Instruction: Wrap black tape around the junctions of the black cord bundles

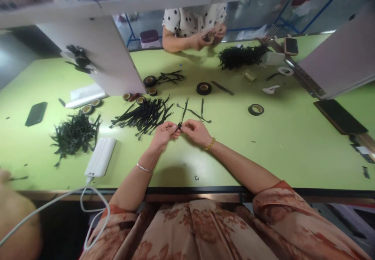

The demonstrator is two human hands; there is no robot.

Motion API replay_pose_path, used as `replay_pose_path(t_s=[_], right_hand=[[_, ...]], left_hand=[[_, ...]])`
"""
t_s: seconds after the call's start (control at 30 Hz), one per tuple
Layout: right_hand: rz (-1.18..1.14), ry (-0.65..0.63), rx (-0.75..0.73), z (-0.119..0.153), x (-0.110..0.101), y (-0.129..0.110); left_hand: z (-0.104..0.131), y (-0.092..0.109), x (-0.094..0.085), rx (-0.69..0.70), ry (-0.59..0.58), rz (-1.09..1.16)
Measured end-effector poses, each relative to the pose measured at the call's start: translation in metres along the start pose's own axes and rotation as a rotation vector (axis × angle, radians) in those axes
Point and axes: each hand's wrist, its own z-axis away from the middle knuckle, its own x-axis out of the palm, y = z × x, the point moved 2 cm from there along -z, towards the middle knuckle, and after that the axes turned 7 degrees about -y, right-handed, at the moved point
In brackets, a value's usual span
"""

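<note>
Above the green table, my left hand [164, 135] and my right hand [199, 133] meet, fingertips pinched on the dark end of a short black cable [183, 113]. Its other end, with a small loop, points away from me. The fingers partly cover the held end. Just beyond my right hand lie a couple of loose black cables [197, 114]. To the left of my hands spreads a pile of black cables [143, 115], apparently wrapped in tape. A roll of black tape [200, 90] lies farther back.
A white power bank [101, 157] with a white cord lies left, near another black cable heap [76, 134]. Another tape roll [256, 109] and a dark phone [340, 116] are to the right. Opposite, a person [193, 27] holds a tape roll. An upright panel [102, 56] stands left.
</note>
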Motion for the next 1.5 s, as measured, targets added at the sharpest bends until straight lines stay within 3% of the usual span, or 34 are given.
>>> replay_pose_path(t_s=[0.23,1.07,1.5], right_hand=[[0.005,-0.015,0.025,0.0015,-0.0007,-0.0043],[-0.073,0.083,0.054,0.0019,0.0011,-0.0011],[-0.081,0.093,0.042,0.0029,-0.0004,-0.0074]], left_hand=[[-0.0017,0.0014,-0.0029,0.043,0.085,-0.020],[0.0016,0.0023,0.0001,0.064,-0.107,-0.137],[0.0035,0.0054,0.0008,0.175,-0.135,-0.233]])
